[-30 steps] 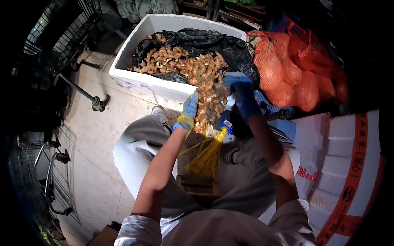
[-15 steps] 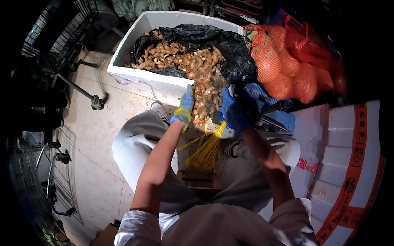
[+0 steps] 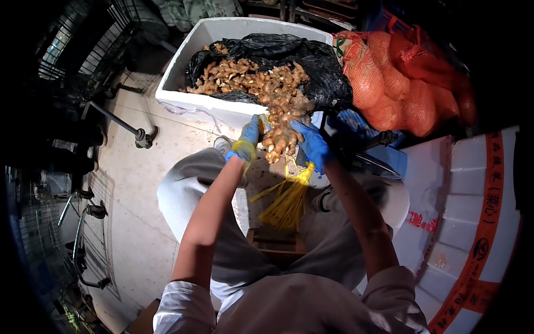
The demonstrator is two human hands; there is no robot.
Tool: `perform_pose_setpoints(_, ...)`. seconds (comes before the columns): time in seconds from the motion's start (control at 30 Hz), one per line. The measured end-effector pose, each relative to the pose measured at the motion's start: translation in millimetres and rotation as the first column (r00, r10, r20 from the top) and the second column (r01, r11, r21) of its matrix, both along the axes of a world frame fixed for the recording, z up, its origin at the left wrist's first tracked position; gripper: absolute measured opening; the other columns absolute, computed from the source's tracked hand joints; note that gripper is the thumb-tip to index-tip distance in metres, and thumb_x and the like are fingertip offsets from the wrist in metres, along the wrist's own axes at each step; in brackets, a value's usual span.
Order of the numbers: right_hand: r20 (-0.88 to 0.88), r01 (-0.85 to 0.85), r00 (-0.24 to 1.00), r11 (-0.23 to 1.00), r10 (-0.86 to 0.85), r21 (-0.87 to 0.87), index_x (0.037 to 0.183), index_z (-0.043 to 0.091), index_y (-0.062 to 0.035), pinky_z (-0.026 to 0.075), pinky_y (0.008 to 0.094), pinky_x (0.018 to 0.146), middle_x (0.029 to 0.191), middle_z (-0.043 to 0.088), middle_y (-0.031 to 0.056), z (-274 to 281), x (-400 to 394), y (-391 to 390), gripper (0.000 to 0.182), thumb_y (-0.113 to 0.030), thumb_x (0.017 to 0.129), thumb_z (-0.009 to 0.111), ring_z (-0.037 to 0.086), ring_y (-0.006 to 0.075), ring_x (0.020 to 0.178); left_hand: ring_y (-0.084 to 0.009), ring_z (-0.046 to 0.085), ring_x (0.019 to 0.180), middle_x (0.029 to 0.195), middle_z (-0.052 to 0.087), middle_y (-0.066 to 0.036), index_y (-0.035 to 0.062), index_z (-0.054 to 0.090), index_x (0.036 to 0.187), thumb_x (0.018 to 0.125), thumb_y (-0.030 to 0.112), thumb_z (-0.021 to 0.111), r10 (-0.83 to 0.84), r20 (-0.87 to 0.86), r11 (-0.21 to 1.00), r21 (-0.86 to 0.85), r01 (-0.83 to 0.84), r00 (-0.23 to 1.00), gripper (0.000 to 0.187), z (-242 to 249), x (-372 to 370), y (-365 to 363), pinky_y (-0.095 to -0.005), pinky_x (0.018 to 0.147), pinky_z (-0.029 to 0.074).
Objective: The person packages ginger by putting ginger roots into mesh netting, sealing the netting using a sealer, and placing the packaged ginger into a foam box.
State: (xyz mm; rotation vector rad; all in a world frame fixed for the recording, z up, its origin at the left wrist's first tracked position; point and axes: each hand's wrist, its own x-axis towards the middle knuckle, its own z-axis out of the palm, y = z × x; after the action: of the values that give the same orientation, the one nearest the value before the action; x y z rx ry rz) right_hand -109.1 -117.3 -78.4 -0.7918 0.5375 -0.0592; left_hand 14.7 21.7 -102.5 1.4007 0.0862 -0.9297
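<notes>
Pieces of ginger point(image 3: 245, 77) lie on black plastic point(image 3: 328, 83) in a white foam box point(image 3: 189, 102). More ginger spills over the box's near edge between my hands. My left hand point(image 3: 248, 139), in a blue glove with yellow at the wrist, is against the left side of this cluster point(image 3: 281, 139). On the cluster's right side, my right hand point(image 3: 311, 143), gloved in blue, has its fingers on the ginger. Both hands look partly curled around it. A bundle of yellow strips point(image 3: 289, 197) hangs just below my right hand.
Orange mesh sacks point(image 3: 389, 83) stand right of the foam box. White boxes with red tape point(image 3: 461, 222) are at the right. Wire racks with metal legs point(image 3: 125, 125) stand on the left. A low wooden stool point(image 3: 278, 253) shows between the person's legs.
My right hand's fingers have moved left over the ginger, and the cluster between my hands looks shorter. The whole view has shifted slightly.
</notes>
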Motion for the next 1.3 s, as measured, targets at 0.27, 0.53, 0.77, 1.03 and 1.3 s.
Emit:
perform_pose_setpoints(0.27, -0.087, 0.050, 0.994, 0.971, -0.072, -0.234, 0.112, 0.047, -0.0096, 0.028, 0.0256, 0.091, 0.120, 0.041, 0.0064, 13.8, -3.8, 8.7, 0.044, -0.001, 0.070, 0.056, 0.033, 0.0151, 0.114, -0.0164, 0.054, 0.065, 0.078, 0.056, -0.006, 0.0034, 0.056, 0.088, 0.075, 0.022, 0.049, 0.202, -0.082, 0.968, -0.137, -0.212, 0.976, 0.023, 10.4, 15.1, 17.3, -0.0250, 0.061, 0.046)
perform_pose_setpoints(0.53, 0.001, 0.088, 0.996, 0.974, -0.090, -0.211, 0.115, 0.040, -0.0033, 0.031, 0.0250, 0.086, 0.110, 0.047, 0.0041, 40.4, -2.5, 3.0, 0.053, -0.011, 0.067, 0.062, 0.043, 0.0143, 0.101, -0.0132, 0.050, 0.085, 0.096, 0.053, -0.002, 0.0109, 0.049, 0.104, 0.082, 0.039, 0.041, 0.156, 0.013, 0.968, -0.201, -0.150, 0.988, 0.036, 70.1, 26.2, 26.4, -0.0270, 0.073, 0.042)
perform_pose_setpoints(0.77, 0.030, 0.120, 0.991, 0.753, -0.132, -0.647, 0.104, 0.048, 0.0008, 0.037, 0.0253, 0.079, 0.096, 0.055, 0.0053, 58.0, 5.3, 19.9, 0.041, -0.014, 0.069, 0.062, 0.051, 0.0154, 0.086, -0.0180, 0.039, 0.099, 0.106, 0.038, -0.003, 0.0105, 0.035, 0.115, 0.078, 0.039, 0.050, 0.116, 0.273, 0.986, -0.144, -0.079, 0.955, 0.048, 84.4, -19.1, 24.9, -0.0324, 0.079, 0.040)
perform_pose_setpoints(1.03, -0.165, -0.213, 0.964, -0.239, -0.206, -0.947, 0.111, 0.039, 0.0048, 0.043, 0.0364, 0.056, 0.069, 0.055, 0.0153, 48.9, 31.3, 81.9, 0.056, -0.023, 0.066, 0.057, 0.055, 0.0268, 0.060, -0.0157, 0.045, 0.092, 0.104, 0.046, -0.007, 0.0081, 0.041, 0.112, 0.085, 0.032, 0.036, -0.087, 0.234, 0.910, -0.376, 0.173, 0.968, 0.036, 35.6, -5.2, 2.5, -0.0281, 0.074, 0.040)
perform_pose_setpoints(1.3, -0.088, -0.142, 0.983, -0.362, -0.161, -0.922, 0.115, 0.031, 0.0074, 0.042, 0.0378, 0.057, 0.075, 0.052, 0.0214, 37.9, 26.3, 121.2, 0.061, -0.028, 0.070, 0.052, 0.051, 0.0317, 0.068, -0.0201, 0.056, 0.075, 0.091, 0.056, -0.008, 0.0080, 0.047, 0.106, 0.082, 0.045, 0.038, 0.038, -0.225, 0.889, -0.438, -0.136, 0.974, 0.045, 69.1, -11.8, 19.2, -0.0311, 0.067, 0.048)
